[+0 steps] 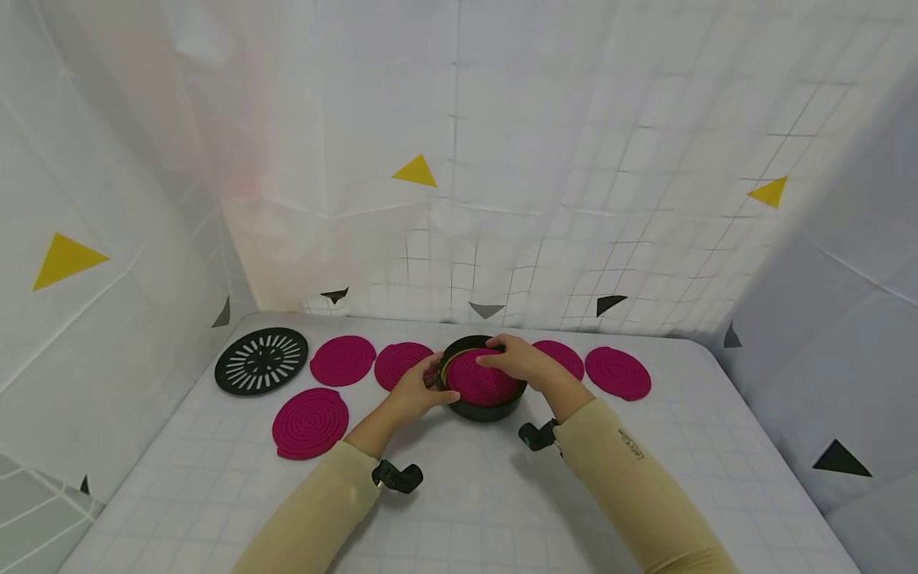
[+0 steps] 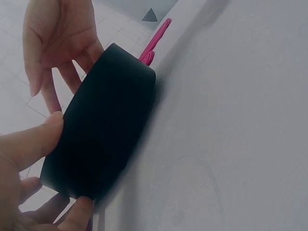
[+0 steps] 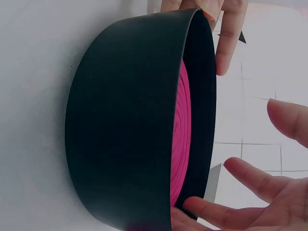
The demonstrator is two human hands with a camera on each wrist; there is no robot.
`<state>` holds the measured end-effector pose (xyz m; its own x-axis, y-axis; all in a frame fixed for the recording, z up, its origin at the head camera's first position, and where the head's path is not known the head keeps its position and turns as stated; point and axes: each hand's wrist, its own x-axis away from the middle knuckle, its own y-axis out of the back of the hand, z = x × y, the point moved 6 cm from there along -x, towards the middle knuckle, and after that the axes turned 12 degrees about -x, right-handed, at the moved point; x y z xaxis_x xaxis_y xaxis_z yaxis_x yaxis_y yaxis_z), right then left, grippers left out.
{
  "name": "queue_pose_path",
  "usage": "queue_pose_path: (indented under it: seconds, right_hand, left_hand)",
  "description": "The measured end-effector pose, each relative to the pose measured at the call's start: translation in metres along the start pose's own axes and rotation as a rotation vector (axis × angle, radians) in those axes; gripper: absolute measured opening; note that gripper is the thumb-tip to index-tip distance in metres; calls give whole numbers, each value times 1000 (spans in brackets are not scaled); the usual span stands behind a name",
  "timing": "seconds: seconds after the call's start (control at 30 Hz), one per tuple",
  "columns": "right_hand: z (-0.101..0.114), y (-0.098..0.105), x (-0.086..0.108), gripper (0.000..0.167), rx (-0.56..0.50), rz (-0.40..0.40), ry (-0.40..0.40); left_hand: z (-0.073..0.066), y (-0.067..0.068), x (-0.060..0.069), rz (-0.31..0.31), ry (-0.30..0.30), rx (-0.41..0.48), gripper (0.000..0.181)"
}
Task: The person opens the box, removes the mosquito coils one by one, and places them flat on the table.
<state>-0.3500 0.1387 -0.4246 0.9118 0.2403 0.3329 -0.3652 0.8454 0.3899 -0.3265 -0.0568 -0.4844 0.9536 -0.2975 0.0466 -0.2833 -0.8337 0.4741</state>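
A dark round container (image 1: 484, 414) stands on the table with a magenta spiral coaster (image 1: 482, 378) lying inside it. Part of a yellowish ring (image 1: 446, 360) shows by the coaster's far left edge. My left hand (image 1: 414, 392) grips the container's left side, its thumb at the rim and fingertips against the wall in the left wrist view. On the opposite side, my right hand (image 1: 527, 360) reaches over the rim with its fingers loosely spread. In the right wrist view, fingertips of that hand (image 3: 264, 192) touch the rim near the coaster, and its thumb stands apart.
More magenta spiral coasters lie flat on the table: some to the left (image 1: 343, 360), one nearer the front (image 1: 311, 423), others to the right (image 1: 618, 373). A black slotted disc (image 1: 261, 361) lies at the far left. White sheets (image 1: 545, 159) with coloured triangles enclose the table.
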Motion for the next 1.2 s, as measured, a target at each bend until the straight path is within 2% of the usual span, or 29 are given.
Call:
queue_pose_path:
  seconds: [0.2, 0.73, 1.2]
  right_hand:
    - [-4, 2, -2, 63, -32, -2, -2]
    - [-4, -1, -8, 62, 33, 14, 17]
    - [-2, 1, -8, 58, 41, 29, 7]
  left_hand:
    - [-2, 0, 0, 5, -12, 22, 88]
    - [-1, -1, 1, 3, -3, 19, 87]
    - [-1, -1, 1, 9, -9, 28, 88]
